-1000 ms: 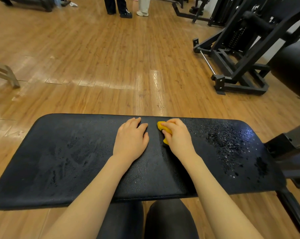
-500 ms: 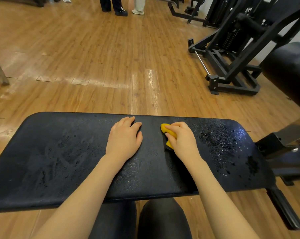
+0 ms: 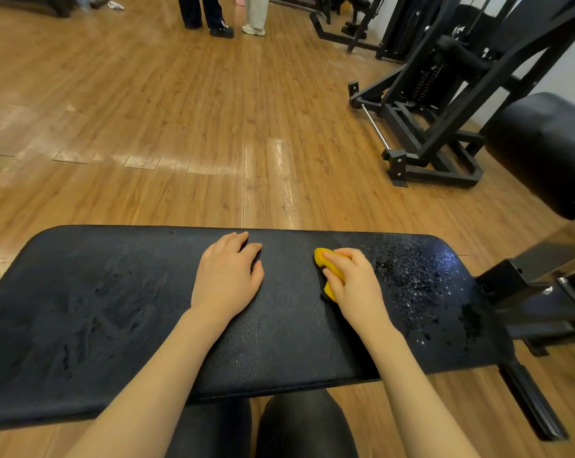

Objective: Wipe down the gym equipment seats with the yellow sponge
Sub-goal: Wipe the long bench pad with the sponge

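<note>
Black textured vinyl covers the padded seat (image 3: 121, 312), a long counter that runs left to right across the near part of the view, above the person's dark-clad knees (image 3: 256, 428). The left hand (image 3: 228, 279) lies flat on the middle of the pad, fingers straight and close together, holding nothing. The right hand (image 3: 352, 282) curls its fingers over the yellow sponge (image 3: 329, 262) and presses it down on the seat, right of centre; the sponge shows at the fingertips and under the left edge of the palm. Just right of that hand a patch of water droplets (image 3: 414, 276) glistens on the pad toward its right end, while the left half shows dull smeared streaks. No container is in view. Compared with a second ago, the two hands have drawn apart: the sponge was almost touching the left hand then, and it now sits well clear of it, closer to the wet patch, while the left hand keeps its flat rest. On the wooden floor (image 3: 180, 127) to the far right stands a black machine frame (image 3: 444, 133), with a round black pad (image 3: 547, 150) at the right edge, and two people's legs (image 3: 223, 11) stand at the far end.
</note>
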The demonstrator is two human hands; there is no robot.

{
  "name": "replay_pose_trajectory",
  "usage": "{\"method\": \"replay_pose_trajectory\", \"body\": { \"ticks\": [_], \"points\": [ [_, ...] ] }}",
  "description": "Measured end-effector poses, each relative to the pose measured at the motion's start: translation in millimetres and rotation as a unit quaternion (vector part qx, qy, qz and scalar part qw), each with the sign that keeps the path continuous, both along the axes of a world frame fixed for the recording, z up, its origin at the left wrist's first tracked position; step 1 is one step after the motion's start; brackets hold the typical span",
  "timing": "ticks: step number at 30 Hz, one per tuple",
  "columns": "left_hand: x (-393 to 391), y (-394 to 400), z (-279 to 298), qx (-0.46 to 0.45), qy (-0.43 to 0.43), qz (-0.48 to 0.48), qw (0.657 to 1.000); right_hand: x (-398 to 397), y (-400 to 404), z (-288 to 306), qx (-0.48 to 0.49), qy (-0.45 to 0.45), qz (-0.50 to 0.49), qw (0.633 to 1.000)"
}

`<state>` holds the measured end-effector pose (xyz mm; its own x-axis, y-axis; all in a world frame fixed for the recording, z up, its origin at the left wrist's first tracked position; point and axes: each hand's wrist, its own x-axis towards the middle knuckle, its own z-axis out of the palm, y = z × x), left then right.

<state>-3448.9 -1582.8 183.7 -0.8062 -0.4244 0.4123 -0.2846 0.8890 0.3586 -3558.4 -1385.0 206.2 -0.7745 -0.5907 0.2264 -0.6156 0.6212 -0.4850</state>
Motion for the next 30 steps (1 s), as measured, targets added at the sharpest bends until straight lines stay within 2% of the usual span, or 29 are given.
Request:
{"method": "replay_pose_trajectory", "body": {
  "ticks": [9, 18, 25, 30],
  "points": [
    [-1.0, 0.6, 1.6, -0.002, -0.008, 0.002, 1.000, -49.6, -49.2, 1.9, 0.017, -0.016, -0.040, 0.999],
    [-0.9, 0.8, 2.0, -0.005, -0.007, 0.004, 1.000, -11.8, 17.1, 3.2, 0.024, -0.003, 0.001, 1.000],
    [-0.8, 0.5, 0.9, -0.010, -0.007, -0.001, 1.000, -50.5, -20.7, 6.1, 0.002, -0.012, -0.028, 1.000],
    [-0.5, 0.2, 0.3, -0.012, 0.001, -0.003, 1.000, -34.3, -6.2, 3.7, -0.009, -0.013, -0.034, 0.999]
  ]
}}
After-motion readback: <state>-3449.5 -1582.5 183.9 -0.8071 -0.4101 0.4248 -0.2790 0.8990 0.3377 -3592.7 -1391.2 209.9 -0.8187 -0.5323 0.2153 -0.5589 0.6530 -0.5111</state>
